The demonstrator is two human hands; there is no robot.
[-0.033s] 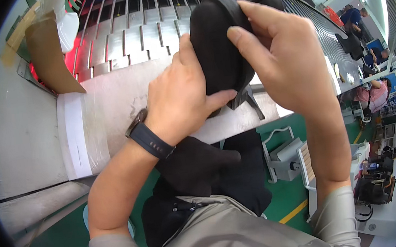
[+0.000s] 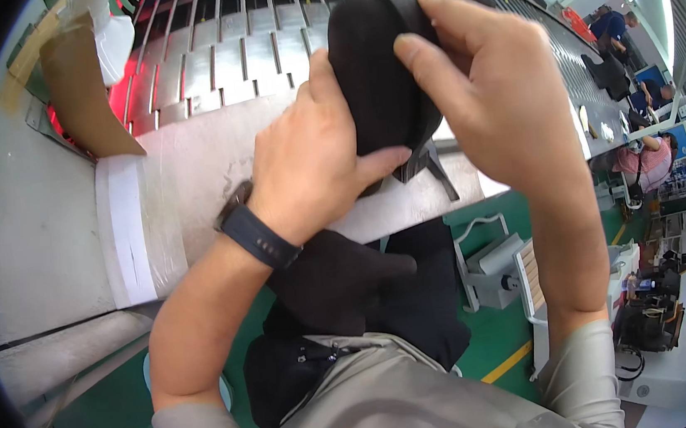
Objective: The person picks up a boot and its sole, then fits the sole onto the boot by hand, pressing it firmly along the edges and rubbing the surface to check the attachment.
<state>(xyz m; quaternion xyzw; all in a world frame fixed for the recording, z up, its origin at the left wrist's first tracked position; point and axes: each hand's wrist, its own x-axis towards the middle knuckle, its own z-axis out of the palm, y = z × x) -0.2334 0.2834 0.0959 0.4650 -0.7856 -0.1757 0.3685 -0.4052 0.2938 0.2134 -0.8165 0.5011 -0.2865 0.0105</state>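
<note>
Both hands hold a black shoe (image 2: 377, 60) with a smooth rounded end, tilted up over the front edge of a conveyor. My left hand (image 2: 307, 151) wraps its left side, thumb across the lower end, and wears a dark watch (image 2: 257, 231) at the wrist. On the upper right, my right hand (image 2: 492, 85) grips the raised rim between thumb and fingers; the fingertips behind it are hidden. Below the shoe, a dark strip-like piece (image 2: 442, 177) sticks out over the pale ledge (image 2: 212, 161). More black shapes behind the shoe are partly covered.
Metal conveyor slats (image 2: 251, 56) run beyond the ledge, lit red at left. A bent brown cardboard sheet (image 2: 75, 92) stands by a grey machine housing (image 2: 36, 238). Below right is a grey metal unit (image 2: 495, 269) on the green floor. Several people work far right.
The shoe and both hands have shifted very slightly upward in view. The grip of both hands stays the same.
</note>
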